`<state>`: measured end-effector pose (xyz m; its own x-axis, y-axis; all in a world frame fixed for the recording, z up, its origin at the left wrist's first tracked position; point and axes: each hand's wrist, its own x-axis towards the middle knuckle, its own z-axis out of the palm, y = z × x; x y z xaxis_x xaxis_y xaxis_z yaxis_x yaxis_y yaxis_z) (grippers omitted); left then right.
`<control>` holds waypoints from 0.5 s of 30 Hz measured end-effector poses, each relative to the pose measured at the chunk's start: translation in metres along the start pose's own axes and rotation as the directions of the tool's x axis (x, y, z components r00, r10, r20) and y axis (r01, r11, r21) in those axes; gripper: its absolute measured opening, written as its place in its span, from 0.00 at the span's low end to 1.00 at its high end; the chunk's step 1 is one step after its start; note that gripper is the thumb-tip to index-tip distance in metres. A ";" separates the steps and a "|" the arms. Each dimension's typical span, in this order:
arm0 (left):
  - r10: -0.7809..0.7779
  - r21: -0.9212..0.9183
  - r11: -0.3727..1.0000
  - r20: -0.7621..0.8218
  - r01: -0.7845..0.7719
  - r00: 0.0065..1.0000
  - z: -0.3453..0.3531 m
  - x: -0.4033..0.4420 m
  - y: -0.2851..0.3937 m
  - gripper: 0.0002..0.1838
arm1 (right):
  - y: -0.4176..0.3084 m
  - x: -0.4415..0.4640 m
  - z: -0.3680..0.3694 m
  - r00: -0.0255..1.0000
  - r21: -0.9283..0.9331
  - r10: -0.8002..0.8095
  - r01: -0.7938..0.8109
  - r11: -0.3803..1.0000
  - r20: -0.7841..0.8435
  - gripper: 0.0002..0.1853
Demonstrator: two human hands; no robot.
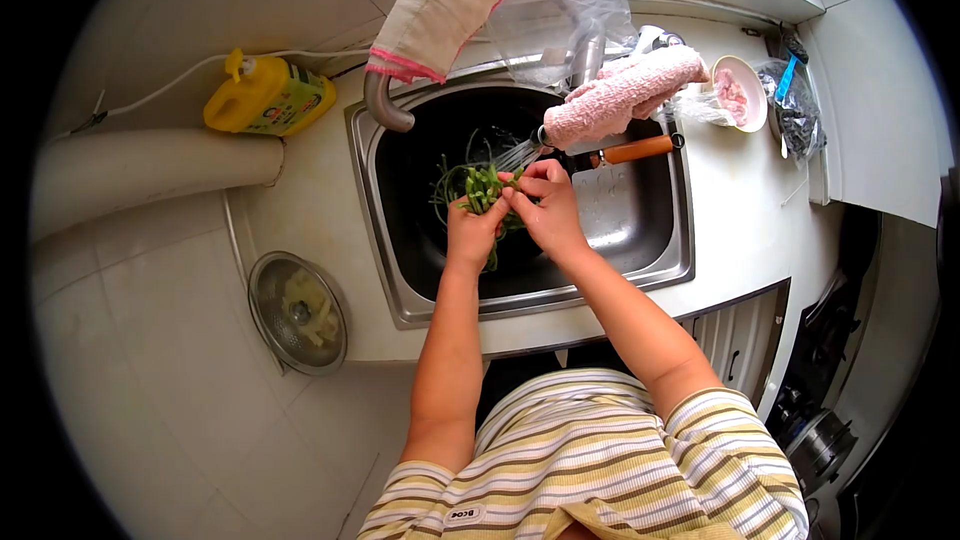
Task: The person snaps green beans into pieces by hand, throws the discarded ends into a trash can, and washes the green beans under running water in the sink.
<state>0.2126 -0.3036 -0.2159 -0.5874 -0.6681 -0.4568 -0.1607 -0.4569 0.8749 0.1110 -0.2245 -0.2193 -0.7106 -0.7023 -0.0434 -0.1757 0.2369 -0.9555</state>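
My left hand (474,232) is closed around a bunch of long, thin green garlic scapes (483,188) over the sink. My right hand (545,205) meets it from the right, its thumb and fingers pinching the ends of the same bunch. Loose curled stems hang out to the left and below my hands. Water sprays from the tap's spray head (541,137) onto or just beside the bunch. Its neck is wrapped in a pink towel (625,97). Under my hands, the dark inside of the sink (384,275) is partly hidden.
A wooden handle (638,150) crosses the sink's right side. A yellow jug (270,95) stands at the back left; a metal strainer bowl (267,285) with pale pieces sits at the left edge. A cloth (440,10) hangs over a curved pipe. A bowl of pink food (752,90) is at right.
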 end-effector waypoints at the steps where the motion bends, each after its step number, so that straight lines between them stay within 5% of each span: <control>1: 0.040 0.013 0.999 0.006 -0.040 0.999 0.004 -0.002 0.005 0.08 | -0.001 0.000 -0.002 0.994 -0.134 -0.105 0.105 0.985 0.004 0.10; 6: 0.142 0.132 0.979 0.119 -0.157 0.983 -0.009 0.003 -0.008 0.06 | -0.013 0.005 -0.002 0.988 0.017 0.025 -0.028 0.999 0.155 0.13; 8: -0.008 0.001 1.000 0.087 0.008 0.996 -0.014 0.006 -0.015 0.06 | -0.011 0.011 0.002 0.980 0.030 0.015 -0.021 0.999 0.196 0.14; 12: -0.025 -0.082 0.996 0.152 0.038 0.988 -0.016 0.008 -0.005 0.05 | -0.002 0.029 0.000 0.913 0.105 -0.024 -0.021 0.994 0.408 0.17; 14: -0.017 -0.057 0.998 0.168 0.027 0.986 -0.014 0.006 0.008 0.05 | -0.004 0.038 -0.012 0.666 0.273 0.101 -0.434 0.859 0.739 0.21; 15: 0.027 -0.010 1.000 0.090 -0.027 0.996 -0.013 0.002 0.017 0.05 | -0.008 0.034 -0.014 0.732 0.509 -0.010 -0.463 0.725 0.681 0.30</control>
<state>0.2186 -0.3201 -0.2043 -0.6607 -0.6247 -0.4162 -0.1373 -0.4446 0.8852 0.0787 -0.2408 -0.2091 -0.0544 -0.9739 -0.2206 0.5487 0.1554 -0.8214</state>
